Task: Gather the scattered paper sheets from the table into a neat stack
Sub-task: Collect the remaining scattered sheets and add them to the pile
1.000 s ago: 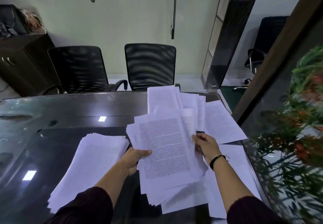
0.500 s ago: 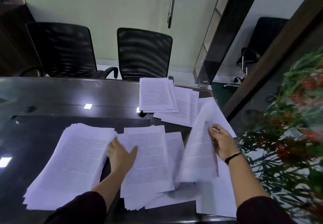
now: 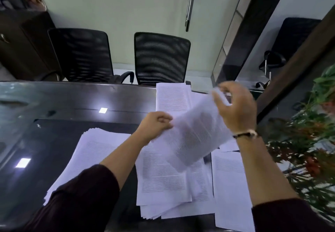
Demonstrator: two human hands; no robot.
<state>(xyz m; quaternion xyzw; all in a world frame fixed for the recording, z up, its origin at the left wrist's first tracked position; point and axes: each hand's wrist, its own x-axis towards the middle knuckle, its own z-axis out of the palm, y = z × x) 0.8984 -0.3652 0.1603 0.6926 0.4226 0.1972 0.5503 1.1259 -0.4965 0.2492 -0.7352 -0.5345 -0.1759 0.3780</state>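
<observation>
1. Above the middle of the dark glossy table (image 3: 54, 105), both hands hold a small bunch of lifted sheets (image 3: 192, 137) in the air; the paper is blurred, so its exact count cannot be told.
2. The left hand (image 3: 155, 124) has its fingers curled round the bunch's left edge, and the right hand (image 3: 235, 108) pinches the upper right corner between thumb and curled fingers (a dark bracelet (image 3: 244, 134) sits at that wrist).
3. Below the lifted paper lies a loose middle pile (image 3: 163, 177), its edges fanned and out of line; a fuller left stack (image 3: 94, 152) lies just beside it, partly under the left forearm.
4. More sheets are well apart from these: far sheets (image 3: 172, 97) near the two black chairs (image 3: 161, 57), and a single near-right sheet (image 3: 230, 186) by the table edge, close to a plant (image 3: 311, 141).
5. The step in hand appears to be carrying the bunch to one pile. To do it well, the person should likely square the bunch first, tapping its long edge on the table while both hands cradle it loosely.
6. Lowering it flat onto one chosen pile, edges matched, would avoid fanning; a one-corner pinch risks creasing or letting sheets slide out.
7. Much of the task seems left, since several groups are not yet joined.
</observation>
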